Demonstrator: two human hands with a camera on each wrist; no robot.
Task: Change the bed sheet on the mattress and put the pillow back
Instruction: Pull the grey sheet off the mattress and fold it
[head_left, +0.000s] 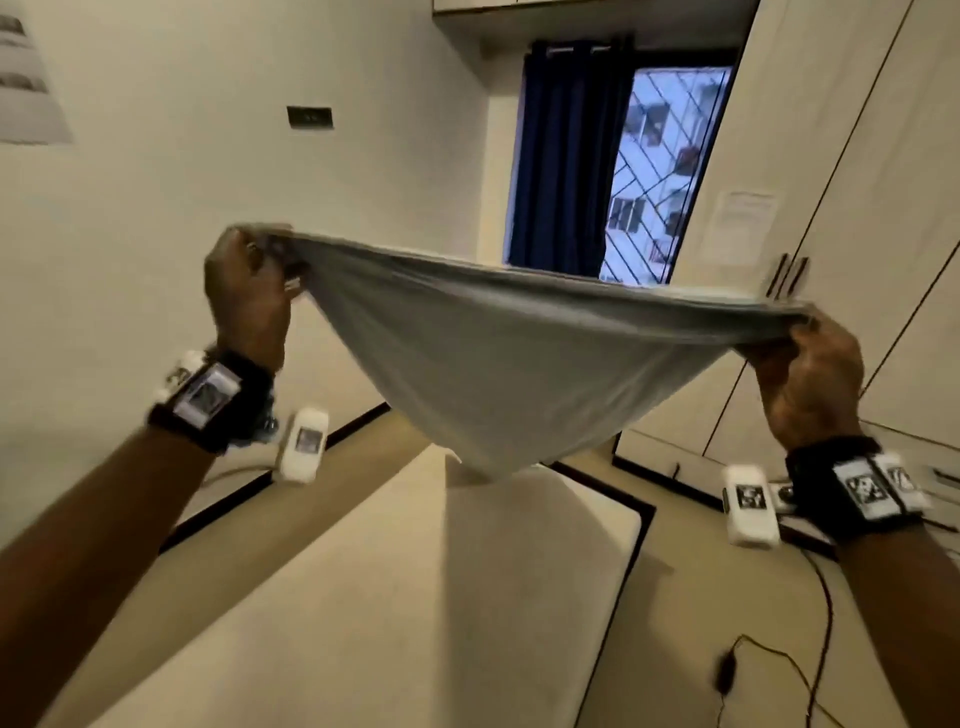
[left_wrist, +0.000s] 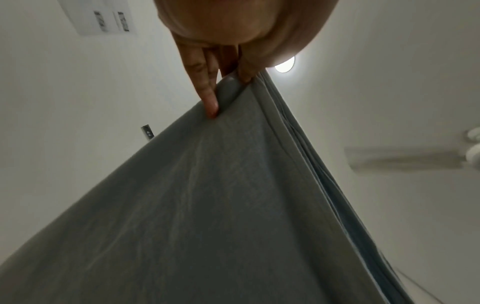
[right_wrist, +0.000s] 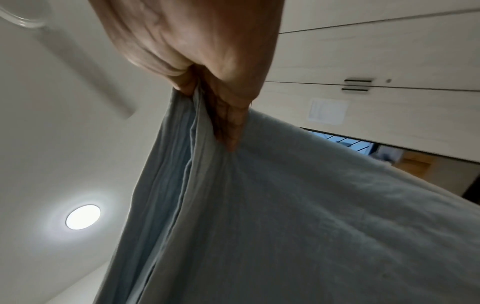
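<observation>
Your left hand (head_left: 248, 291) is raised in front of the pale wall (head_left: 156, 208), fingers (left_wrist: 207, 90) curled and pinching the bunched top edge of the grey-blue bed sheet (head_left: 498, 358); the sheet stretches between your two hands and sags in the middle to a point that hangs over the far end of the bare cream mattress (head_left: 415, 597), though you cannot tell whether it touches; behind it a dark blue curtain (head_left: 566, 156) hangs beside the barred window (head_left: 670, 171); your right hand (head_left: 810, 374) holds the other end, fingers (right_wrist: 231, 123) pressed together and clamped on the gathered folds, in front of the wardrobe doors (head_left: 857, 182); a black cable (head_left: 769, 660) lies on the floor right of the mattress.
</observation>
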